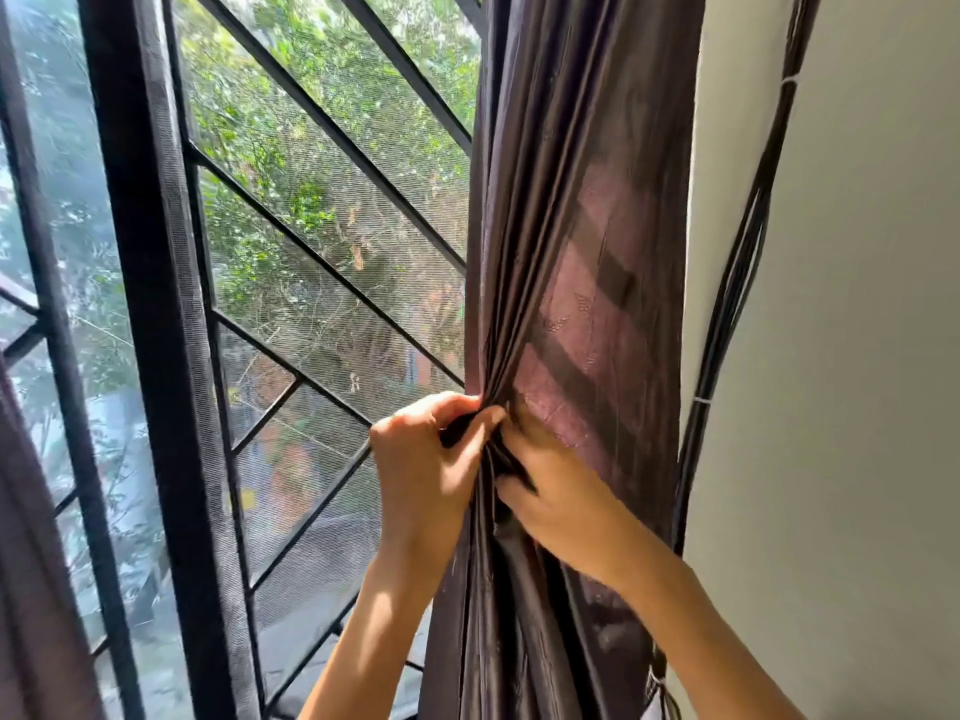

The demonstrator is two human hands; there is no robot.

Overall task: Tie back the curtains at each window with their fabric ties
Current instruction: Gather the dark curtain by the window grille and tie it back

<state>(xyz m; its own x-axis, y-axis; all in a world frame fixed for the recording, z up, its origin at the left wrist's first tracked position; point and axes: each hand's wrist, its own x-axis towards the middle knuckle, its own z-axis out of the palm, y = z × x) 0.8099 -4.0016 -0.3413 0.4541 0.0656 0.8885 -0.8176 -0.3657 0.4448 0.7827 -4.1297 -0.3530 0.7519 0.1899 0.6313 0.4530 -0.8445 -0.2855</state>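
Observation:
A dark brown-purple curtain (582,210) hangs gathered at the right side of the window, pulled in tight at mid height. My left hand (423,465) pinches a dark strip of fabric, seemingly the tie (462,426), against the curtain's left edge. My right hand (558,504) grips the bunched folds just right of it, its fingers curled into the cloth. Both hands touch at the gather. How far the tie runs around the curtain is hidden by the folds and my fingers.
A black metal window frame (150,304) with diagonal grille bars (332,272) and mesh stands to the left, with trees outside. Another curtain edge (21,563) shows at far left. A bundle of black cables (748,262) runs down the pale wall (857,356) on the right.

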